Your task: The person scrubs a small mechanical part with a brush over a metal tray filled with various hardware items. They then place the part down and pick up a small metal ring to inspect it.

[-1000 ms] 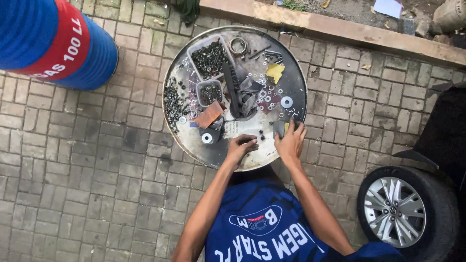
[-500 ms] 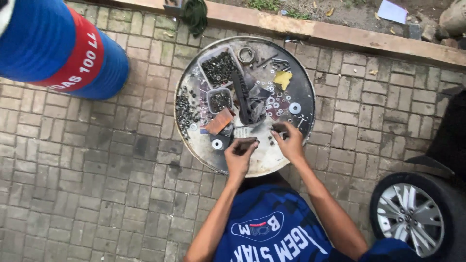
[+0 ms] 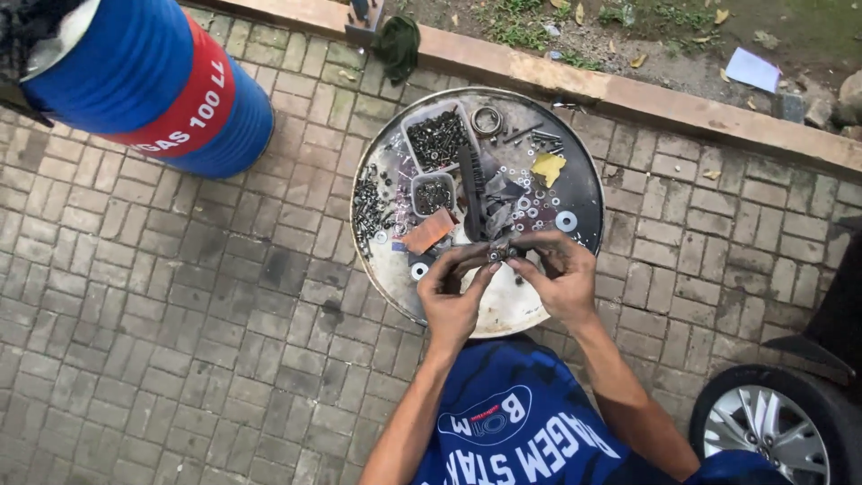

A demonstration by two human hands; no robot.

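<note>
My left hand (image 3: 452, 296) and my right hand (image 3: 562, 277) meet over the near half of a round metal tray (image 3: 525, 314). Between their fingertips both pinch a small metal part (image 3: 499, 253). Just beyond the fingers lie a long black toothed piece (image 3: 472, 190) and an orange-brown flat piece (image 3: 427, 231). Two clear tubs of dark screws, one large (image 3: 437, 139) and one small (image 3: 434, 194), stand on the tray's far left. Loose screws (image 3: 366, 205), white washers (image 3: 566, 221), a metal ring (image 3: 487, 119) and a yellow scrap (image 3: 548, 168) are scattered over it.
The tray rests on brick paving (image 3: 180, 314). A blue drum with a red band (image 3: 153, 85) stands at the upper left. A car wheel (image 3: 774, 433) is at the lower right. A concrete kerb (image 3: 646, 94) with a green cloth (image 3: 398, 45) runs along the back.
Both hands have lifted from the tray's near edge and come together, now pinching a small metal part. The view has shifted so the tray sits further right.
</note>
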